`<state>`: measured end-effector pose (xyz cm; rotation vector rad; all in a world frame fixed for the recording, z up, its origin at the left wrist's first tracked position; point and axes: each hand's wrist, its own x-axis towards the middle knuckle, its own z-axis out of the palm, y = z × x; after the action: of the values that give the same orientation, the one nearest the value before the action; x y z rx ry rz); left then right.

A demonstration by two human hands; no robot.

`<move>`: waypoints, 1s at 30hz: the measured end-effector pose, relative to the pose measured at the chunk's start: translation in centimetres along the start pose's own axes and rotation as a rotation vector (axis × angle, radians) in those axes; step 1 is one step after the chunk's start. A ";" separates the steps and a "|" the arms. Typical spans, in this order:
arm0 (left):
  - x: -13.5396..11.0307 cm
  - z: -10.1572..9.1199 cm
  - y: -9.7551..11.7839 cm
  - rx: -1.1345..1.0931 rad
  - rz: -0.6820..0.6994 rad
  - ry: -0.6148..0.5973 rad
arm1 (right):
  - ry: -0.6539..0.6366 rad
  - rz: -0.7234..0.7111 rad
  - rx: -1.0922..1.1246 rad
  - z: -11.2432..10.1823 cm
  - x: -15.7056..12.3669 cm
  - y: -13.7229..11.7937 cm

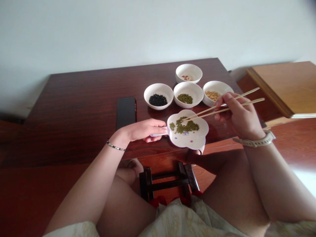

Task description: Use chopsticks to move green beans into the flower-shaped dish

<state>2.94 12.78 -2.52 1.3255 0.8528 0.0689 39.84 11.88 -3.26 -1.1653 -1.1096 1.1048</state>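
Note:
My left hand (148, 130) is closed around the short handle of a white flower-shaped dish (190, 142) at the table's near edge. Green mung beans (189, 126) lie spread over the dish, along with small printed figures. My right hand (238, 113) grips a pair of wooden chopsticks (212, 110), whose tips reach down among the beans in the dish. Whether a bean is pinched between the tips is too small to tell. Just behind the dish stands a white bowl (195, 98) with more mung beans inside.
Left of it is a bowl (159, 87) of black beans. A bowl (219, 85) of tan beans stands to the right, partly behind my right hand. Another bowl (189, 68) at the back holds reddish and pale pieces. A dark phone (126, 112) lies on the brown table (81, 108).

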 end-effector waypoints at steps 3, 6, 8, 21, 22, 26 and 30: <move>0.0 0.1 0.2 0.000 0.010 -0.003 | 0.034 -0.019 0.014 -0.1 0.2 0.0; 0.0 0.2 0.4 -0.012 0.021 -0.002 | 0.109 -0.055 0.070 -0.3 0.7 0.1; 0.0 0.3 0.5 -0.018 0.021 0.002 | 0.166 -0.084 0.134 -0.4 1.3 0.1; 0.1 0.1 0.2 -0.002 0.044 -0.011 | 0.254 -0.141 0.285 -2.6 3.7 1.6; 0.1 0.1 0.1 0.001 0.041 -0.011 | 0.229 -0.131 0.264 -2.5 3.5 1.5; 0.1 0.0 -0.1 0.012 0.017 -0.008 | 0.135 -0.059 0.127 -1.8 2.1 0.9; 0.2 -0.2 -0.3 0.005 0.006 -0.017 | 0.074 0.023 0.027 -1.1 1.1 0.4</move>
<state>2.81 12.92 -2.91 1.3312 0.8355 0.0603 41.05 12.88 -3.71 -1.1913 -1.0240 1.0830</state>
